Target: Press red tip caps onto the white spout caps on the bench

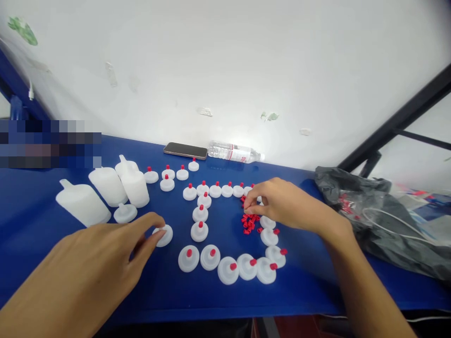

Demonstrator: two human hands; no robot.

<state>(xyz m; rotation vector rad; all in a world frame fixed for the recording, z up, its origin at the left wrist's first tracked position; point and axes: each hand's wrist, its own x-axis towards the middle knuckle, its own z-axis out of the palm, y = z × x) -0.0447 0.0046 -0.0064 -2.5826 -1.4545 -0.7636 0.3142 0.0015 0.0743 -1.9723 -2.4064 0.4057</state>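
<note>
On a blue table [28,206] lie several white round caps [188,258], most with a small red tip on top, set out in rows. My left hand [102,263] pinches one white cap without a tip [164,235] between thumb and fingers. My right hand [282,204] reaches over a small pile of loose red tips [249,222], its fingertips pinched together at the pile; what they hold is too small to make out. More white caps [269,236] lie just below that hand.
Three white plastic bottles [107,185] lie at the left. A phone [185,150] and a clear water bottle [234,152] rest by the white wall. A dark plastic bag [380,220] with a white cable sits at the right. A black frame rises at right.
</note>
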